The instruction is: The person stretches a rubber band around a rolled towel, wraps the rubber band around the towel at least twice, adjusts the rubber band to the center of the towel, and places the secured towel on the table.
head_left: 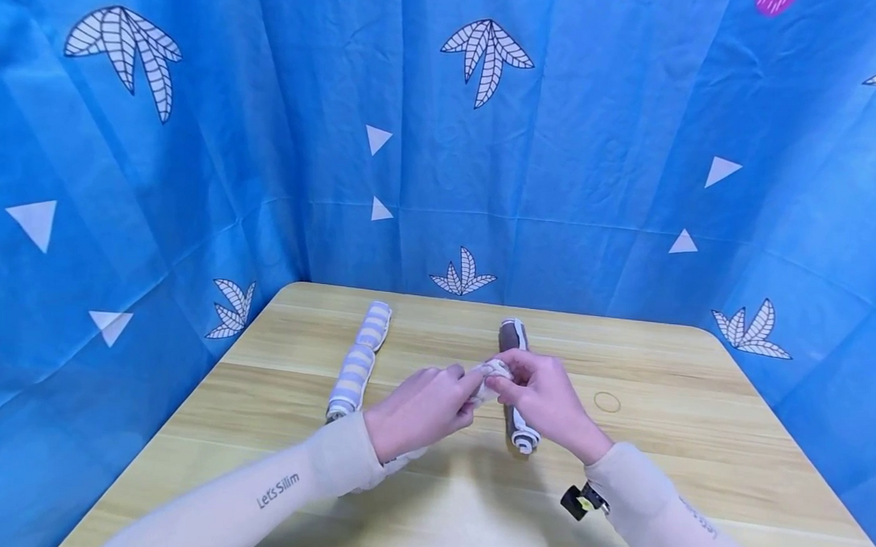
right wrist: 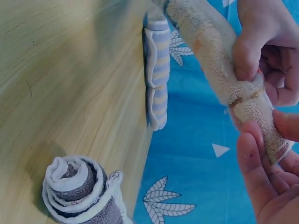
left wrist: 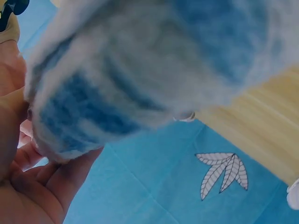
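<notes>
Both hands hold a rolled towel up above the table. The towel [right wrist: 210, 56] looks beige in the right wrist view, with a narrow cinched groove near one end. Seen from the left wrist, its blue and pale stripes fill the upper part. My left hand [head_left: 426, 410] grips the roll beside the groove. At the end of the roll, my right hand [head_left: 546, 394] pinches it between thumb and fingers. Behind the right hand lies a dark grey-brown rolled towel [head_left: 511, 340] with white edging. A lavender-and-cream striped rolled towel [head_left: 355, 367], cinched at its middle, lies to the left.
A thin rubber band [head_left: 608, 393] lies on the wooden table [head_left: 693, 427], right of the right hand. Blue patterned curtains [head_left: 594, 150] stand around the back and sides. A small black device [head_left: 578, 502] is strapped at the right wrist.
</notes>
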`<state>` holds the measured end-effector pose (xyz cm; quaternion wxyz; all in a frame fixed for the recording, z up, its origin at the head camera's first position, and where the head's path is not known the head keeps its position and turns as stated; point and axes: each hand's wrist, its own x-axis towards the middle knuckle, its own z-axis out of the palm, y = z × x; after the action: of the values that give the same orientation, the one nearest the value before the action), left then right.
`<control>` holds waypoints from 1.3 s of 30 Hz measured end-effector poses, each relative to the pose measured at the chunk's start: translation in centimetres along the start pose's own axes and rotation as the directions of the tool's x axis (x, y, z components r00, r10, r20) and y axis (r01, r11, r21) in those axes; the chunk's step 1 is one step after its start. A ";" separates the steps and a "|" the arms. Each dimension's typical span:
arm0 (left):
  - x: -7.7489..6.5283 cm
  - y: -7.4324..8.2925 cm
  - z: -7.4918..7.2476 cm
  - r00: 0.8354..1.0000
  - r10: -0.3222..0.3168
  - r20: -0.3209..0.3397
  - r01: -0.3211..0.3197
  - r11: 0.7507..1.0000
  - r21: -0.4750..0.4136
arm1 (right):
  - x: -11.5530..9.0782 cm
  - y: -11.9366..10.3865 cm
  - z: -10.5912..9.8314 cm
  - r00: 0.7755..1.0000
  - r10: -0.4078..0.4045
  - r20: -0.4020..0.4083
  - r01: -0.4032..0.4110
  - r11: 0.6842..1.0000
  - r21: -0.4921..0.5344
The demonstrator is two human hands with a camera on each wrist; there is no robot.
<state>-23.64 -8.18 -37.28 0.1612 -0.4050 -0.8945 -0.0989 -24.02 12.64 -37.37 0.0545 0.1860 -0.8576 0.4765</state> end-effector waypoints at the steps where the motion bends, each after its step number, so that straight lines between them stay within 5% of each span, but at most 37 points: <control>1: 0.0 0.0 0.1 1.000 -0.001 0.003 0.001 1.000 0.004 | 0.0 0.0 0.0 1.000 0.006 0.001 -0.006 1.000 -0.005; 8: -0.2 -0.4 0.5 0.999 0.031 -0.037 -0.029 0.998 0.057 | 0.5 0.0 0.1 0.997 0.073 0.005 -0.073 0.997 -0.007; 17: -0.6 -0.6 0.8 0.989 0.093 -0.117 -0.092 0.996 0.015 | 0.6 0.2 -0.5 0.993 0.117 0.008 -0.117 0.992 0.047; 27: -1.3 -1.2 0.9 0.986 0.045 -0.162 -0.062 0.993 -0.102 | 0.8 0.4 -1.3 0.976 0.219 0.005 -0.218 0.964 0.152; 34: -1.2 -1.4 0.7 0.995 -0.009 -0.104 -0.010 0.983 -0.182 | 0.6 0.5 -1.4 0.974 0.227 0.011 -0.225 0.956 0.190; 39: -0.8 -1.5 0.1 0.997 -0.074 -0.020 0.062 0.935 -0.350 | 0.5 0.7 -1.9 0.990 0.131 0.047 -0.136 0.981 0.136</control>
<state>-24.32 -9.65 -37.75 0.0978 -0.3943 -0.8736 -0.2680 -24.91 14.45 -36.79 -0.0068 0.1404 -0.8336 0.5342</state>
